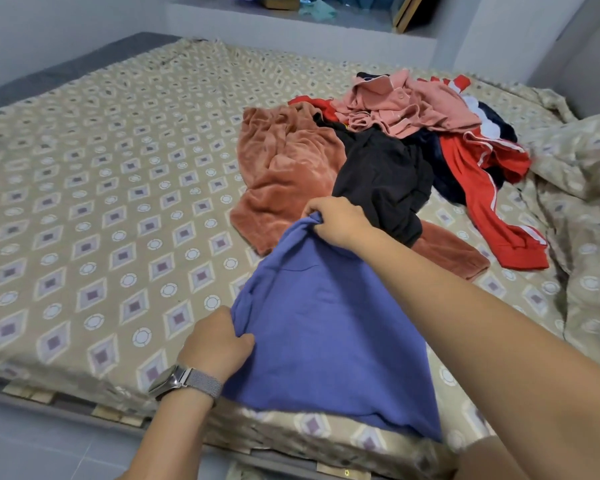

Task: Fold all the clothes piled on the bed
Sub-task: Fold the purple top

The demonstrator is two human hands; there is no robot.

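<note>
A blue-purple garment (329,334) lies stretched over the near edge of the bed (101,188). My left hand (219,341), with a watch on its wrist, grips the garment's near left edge. My right hand (340,220) pinches its far corner, bunching the cloth. Behind it lies the pile: a rust fleece piece (284,178), a black garment (378,174), a pink shirt (402,105) on top, and a red jacket with white stripes (492,188).
The patterned sheet covers the bed's whole left half. A rumpled blanket (582,188) of the same pattern lies along the right side. A ledge (326,22) with clutter runs behind the bed. Grey floor (49,445) shows at the near left.
</note>
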